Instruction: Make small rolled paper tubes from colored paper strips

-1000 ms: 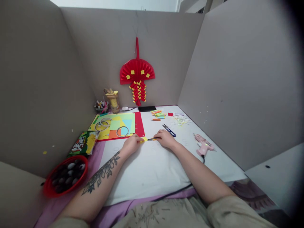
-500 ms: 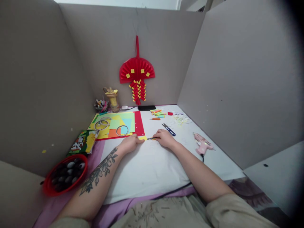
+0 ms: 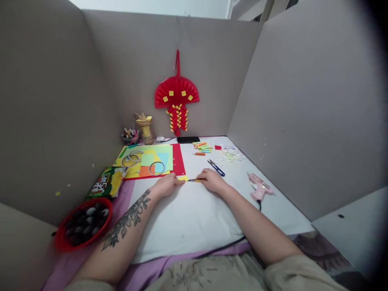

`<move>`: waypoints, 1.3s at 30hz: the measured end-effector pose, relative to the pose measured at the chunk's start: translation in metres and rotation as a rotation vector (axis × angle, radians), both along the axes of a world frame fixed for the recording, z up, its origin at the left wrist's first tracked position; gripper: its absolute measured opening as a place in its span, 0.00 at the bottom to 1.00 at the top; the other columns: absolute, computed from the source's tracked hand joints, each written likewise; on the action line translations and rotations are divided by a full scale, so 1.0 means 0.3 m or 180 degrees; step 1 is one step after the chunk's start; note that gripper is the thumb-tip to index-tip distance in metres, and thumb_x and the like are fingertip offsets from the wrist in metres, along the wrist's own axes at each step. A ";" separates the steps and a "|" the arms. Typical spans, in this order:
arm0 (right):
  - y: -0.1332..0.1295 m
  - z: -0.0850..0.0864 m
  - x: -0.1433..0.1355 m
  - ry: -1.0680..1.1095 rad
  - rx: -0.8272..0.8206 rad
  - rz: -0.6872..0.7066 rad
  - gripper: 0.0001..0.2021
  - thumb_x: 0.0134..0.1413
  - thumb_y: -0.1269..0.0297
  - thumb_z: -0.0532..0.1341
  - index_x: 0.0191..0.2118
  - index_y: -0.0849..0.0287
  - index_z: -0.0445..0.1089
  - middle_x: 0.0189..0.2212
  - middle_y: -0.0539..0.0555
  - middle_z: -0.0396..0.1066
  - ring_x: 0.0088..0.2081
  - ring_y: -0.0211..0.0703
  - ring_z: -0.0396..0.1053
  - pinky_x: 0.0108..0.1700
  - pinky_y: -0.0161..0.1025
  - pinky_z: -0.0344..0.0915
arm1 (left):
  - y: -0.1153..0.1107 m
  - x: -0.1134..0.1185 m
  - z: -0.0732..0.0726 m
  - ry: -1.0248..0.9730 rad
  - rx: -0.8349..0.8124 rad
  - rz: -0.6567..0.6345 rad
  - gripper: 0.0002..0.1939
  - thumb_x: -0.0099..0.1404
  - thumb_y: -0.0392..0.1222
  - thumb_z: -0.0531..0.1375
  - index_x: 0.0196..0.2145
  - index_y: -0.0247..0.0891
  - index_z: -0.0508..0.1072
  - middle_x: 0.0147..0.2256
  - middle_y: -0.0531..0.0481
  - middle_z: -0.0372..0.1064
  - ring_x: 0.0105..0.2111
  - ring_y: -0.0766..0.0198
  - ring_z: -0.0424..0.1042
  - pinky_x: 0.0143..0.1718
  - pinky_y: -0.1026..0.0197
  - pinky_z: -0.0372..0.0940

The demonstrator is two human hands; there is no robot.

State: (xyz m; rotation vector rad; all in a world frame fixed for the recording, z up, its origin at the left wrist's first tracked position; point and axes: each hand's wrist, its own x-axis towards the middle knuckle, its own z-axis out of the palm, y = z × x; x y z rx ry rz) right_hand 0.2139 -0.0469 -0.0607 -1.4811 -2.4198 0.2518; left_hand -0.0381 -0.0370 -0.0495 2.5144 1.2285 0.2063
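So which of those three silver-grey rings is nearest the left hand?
The ring lying by itself across the orange paper and blue paper is nearest the left hand; the other two rings overlap farther left.

Soft, Even Light and a Blackened Right Edge

Diffuse light whitens the cloth-covered desk [image 3: 188, 226] around the left bare-handed grip [image 3: 166, 184] and right bare-handed grip [image 3: 212, 178]; its source cannot be told. High beyond them, a pale wall strip [image 3: 182, 7] is bright too, while the flat grey panel [image 3: 45, 113] left of the grips looks dim. Shadows beside the bare forearms [image 3: 130, 226] are faint. Small glints dot the dark round pieces [image 3: 87, 220] nearer and left. Fine detail at the fingertips is soft. Wide-angle stretching splays the outer edges; far right, black vignetting curves inward.
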 end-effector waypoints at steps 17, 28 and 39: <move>-0.021 -0.003 -0.025 0.0063 0.0035 0.0105 0.13 0.53 0.70 0.57 0.42 0.53 0.75 0.35 0.54 0.70 0.40 0.41 0.65 0.44 0.35 0.57 | 0.000 0.004 0.014 0.0110 0.0048 -0.0184 0.18 0.66 0.43 0.49 0.49 0.52 0.72 0.38 0.48 0.69 0.38 0.60 0.68 0.35 0.64 0.58; -0.044 -0.006 -0.052 0.0095 0.0081 0.0190 0.14 0.53 0.72 0.57 0.42 0.54 0.75 0.35 0.54 0.70 0.40 0.42 0.65 0.44 0.35 0.58 | 0.016 -0.001 0.002 0.0201 0.0126 -0.0310 0.18 0.66 0.42 0.49 0.49 0.52 0.72 0.36 0.48 0.69 0.35 0.61 0.68 0.32 0.65 0.57; -0.057 -0.002 -0.062 0.0050 0.0084 0.0223 0.14 0.53 0.73 0.56 0.42 0.55 0.75 0.34 0.55 0.69 0.40 0.42 0.64 0.43 0.35 0.57 | 0.022 0.004 0.001 0.0079 -0.0043 -0.0207 0.18 0.64 0.41 0.50 0.48 0.49 0.73 0.37 0.48 0.71 0.35 0.61 0.68 0.33 0.66 0.57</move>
